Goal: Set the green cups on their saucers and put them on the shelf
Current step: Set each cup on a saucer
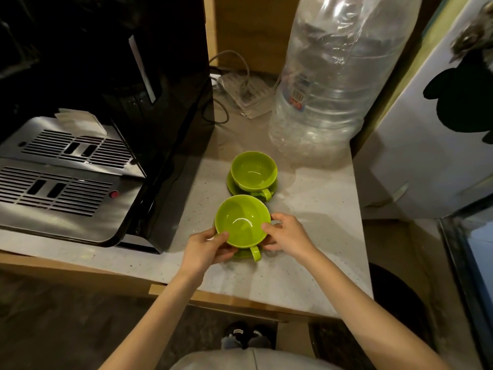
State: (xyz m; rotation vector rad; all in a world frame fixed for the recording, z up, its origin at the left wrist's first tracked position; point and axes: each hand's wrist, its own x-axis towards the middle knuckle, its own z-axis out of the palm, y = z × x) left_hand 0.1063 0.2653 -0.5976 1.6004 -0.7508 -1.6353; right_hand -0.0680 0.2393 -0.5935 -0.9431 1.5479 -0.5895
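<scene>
Two green cups stand on a pale speckled counter (306,263). The far cup (253,170) sits upright on its green saucer (231,186), handle toward me. The near cup (241,221) is upright too, its handle pointing at me, with a sliver of green saucer (243,254) showing beneath it. My left hand (206,247) grips the near cup and saucer from the left, thumb on the rim. My right hand (286,236) grips them from the right. Whether the near saucer touches the counter I cannot tell.
A black coffee machine (106,102) with a metal drip tray (61,182) fills the left. A large clear plastic water bottle (325,84) stands at the back right, a power strip with cables (245,94) behind. A white cabinet side (426,142) borders the right.
</scene>
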